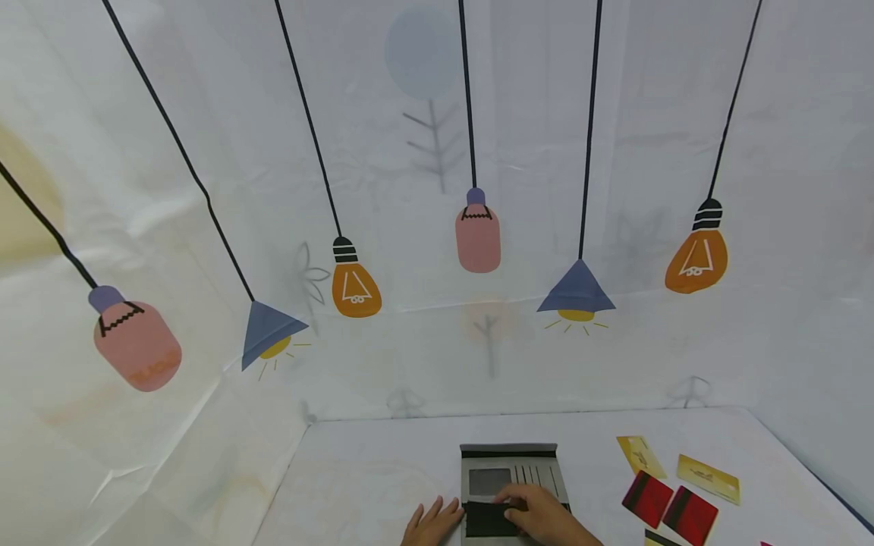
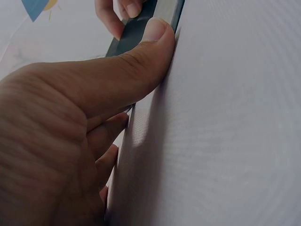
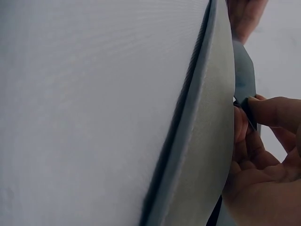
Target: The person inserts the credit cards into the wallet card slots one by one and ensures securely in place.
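My right thumb and fingers pinch the edge of a dark flat piece (image 1: pixel 486 520) at the near part of the grey wallet (image 1: pixel 534 476), which lies on the white table (image 1: pixel 362 470). My left hand (image 1: pixel 432 525), fingers loosely extended, touches the wallet's left side; red cards (image 1: pixel 647 499) lie to its right.

The white surface (image 1: pixel 355 470) carries a grey wallet (image 1: pixel 490 481), lying flat. To its right lie two gold cards (image 1: pixel 710 478), well apart from it; just below them, two red cards (image 1: pixel 691 517) with dark stripes, side by side. The view's lower edge cuts off a striped card (image 1: pixel 658 539).
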`<state>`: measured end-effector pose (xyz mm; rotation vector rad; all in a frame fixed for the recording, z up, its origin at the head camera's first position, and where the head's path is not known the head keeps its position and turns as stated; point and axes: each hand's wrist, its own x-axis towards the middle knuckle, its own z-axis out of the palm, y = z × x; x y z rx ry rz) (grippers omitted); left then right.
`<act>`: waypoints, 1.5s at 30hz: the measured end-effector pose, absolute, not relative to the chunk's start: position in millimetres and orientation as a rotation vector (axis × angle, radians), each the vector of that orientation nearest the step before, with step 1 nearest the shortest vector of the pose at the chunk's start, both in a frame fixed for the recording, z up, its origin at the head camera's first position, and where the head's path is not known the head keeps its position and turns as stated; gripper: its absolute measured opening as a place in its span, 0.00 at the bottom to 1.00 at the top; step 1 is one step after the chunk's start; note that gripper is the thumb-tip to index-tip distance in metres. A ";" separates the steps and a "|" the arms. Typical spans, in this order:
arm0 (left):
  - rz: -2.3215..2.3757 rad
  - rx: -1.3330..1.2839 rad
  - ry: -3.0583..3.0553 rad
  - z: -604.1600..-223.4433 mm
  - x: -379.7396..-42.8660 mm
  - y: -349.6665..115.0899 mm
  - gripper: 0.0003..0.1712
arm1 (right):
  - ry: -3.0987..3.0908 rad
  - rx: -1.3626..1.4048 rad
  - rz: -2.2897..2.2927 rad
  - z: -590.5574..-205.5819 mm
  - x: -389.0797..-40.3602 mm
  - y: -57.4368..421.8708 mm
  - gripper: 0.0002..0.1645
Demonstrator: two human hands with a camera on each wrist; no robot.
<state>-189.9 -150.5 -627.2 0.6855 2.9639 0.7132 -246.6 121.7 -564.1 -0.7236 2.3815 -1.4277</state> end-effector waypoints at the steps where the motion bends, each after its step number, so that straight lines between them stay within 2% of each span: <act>1: 0.707 0.679 2.967 -626.2 -189.6 -150.2 0.46 | 2.379 -0.732 -1.430 -564.5 -246.9 121.9 0.12; 6: 0.671 0.692 2.991 -617.8 -185.1 -149.4 0.47 | 2.366 -0.765 -1.428 -568.8 -248.0 121.8 0.11; 13: 0.642 0.900 3.050 -601.3 -177.7 -150.9 0.48 | 2.318 -0.713 -1.453 -572.9 -247.2 120.0 0.10; 19: 0.694 0.707 3.033 -592.8 -170.3 -145.1 0.45 | 2.271 -0.704 -1.489 -572.9 -242.9 119.6 0.10; 23: 0.674 0.689 3.067 -601.1 -172.0 -146.1 0.42 | 2.252 -0.688 -1.495 -572.8 -240.8 120.5 0.10; 30: 0.597 0.959 3.130 -633.3 -190.9 -155.7 0.45 | 2.271 -0.731 -1.460 -572.2 -244.8 120.9 0.10; 37: 0.640 0.727 3.066 -657.3 -202.8 -154.1 0.46 | 2.307 -0.698 -1.398 -571.1 -247.7 124.1 0.09; 45: 0.703 0.730 3.080 -664.8 -204.3 -151.9 0.47 | 2.283 -0.804 -1.351 -570.3 -249.7 120.8 0.11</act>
